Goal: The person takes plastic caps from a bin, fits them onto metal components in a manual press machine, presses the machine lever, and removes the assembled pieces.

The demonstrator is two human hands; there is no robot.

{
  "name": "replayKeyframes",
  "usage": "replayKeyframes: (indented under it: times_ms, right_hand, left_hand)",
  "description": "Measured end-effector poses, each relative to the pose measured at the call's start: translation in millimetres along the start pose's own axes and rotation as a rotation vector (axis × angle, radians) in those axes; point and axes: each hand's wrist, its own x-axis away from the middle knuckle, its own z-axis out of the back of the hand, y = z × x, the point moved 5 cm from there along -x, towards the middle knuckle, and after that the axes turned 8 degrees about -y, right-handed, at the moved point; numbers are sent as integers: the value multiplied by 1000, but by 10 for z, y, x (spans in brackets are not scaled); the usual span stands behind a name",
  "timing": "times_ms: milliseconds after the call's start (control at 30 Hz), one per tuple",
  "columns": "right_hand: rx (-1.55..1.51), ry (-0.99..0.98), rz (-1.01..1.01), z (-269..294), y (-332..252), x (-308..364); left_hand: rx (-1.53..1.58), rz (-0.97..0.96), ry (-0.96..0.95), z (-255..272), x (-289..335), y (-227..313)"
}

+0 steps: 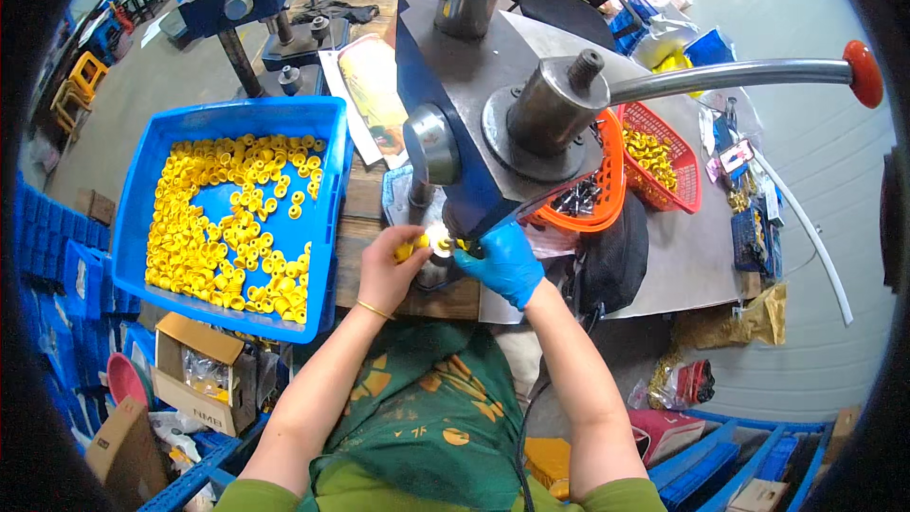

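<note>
At the foot of a blue hand press (438, 147), my bare left hand (391, 264) pinches a small yellow cap-like part (406, 251). My right hand (502, 264), in a blue glove, is closed right beside it, under the press head. A small brass-coloured or dark piece shows at its fingertips, too small to name. Between the two hands lies a bright, whitish round spot (439, 240). To my left, a blue tray (336, 142) holds many loose yellow cap-like parts (227, 228).
Right of the press stand an orange basket (616, 171) of dark parts and a red basket (697, 180) of brass-coloured parts. The press's lever with its red knob (864, 74) reaches far right. Behind the tray stands another press (237, 5). An open cardboard box (194, 374) sits lower left.
</note>
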Motion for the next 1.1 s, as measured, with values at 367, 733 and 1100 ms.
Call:
replayKeyframes:
  times_ms: [367, 733, 1100]
  right_hand:
    - [-311, -48, -105, -228, 196, -69]
    - [-1286, 247, 716, 3771, -445, 170]
    - [-625, -107, 36, 2084, -188, 1198]
  left_hand:
    - [36, 63, -19, -12, 44, -16]
    - [141, 48, -117, -336, -89, 44]
    - [658, 380, -56, -340, -92, -193]
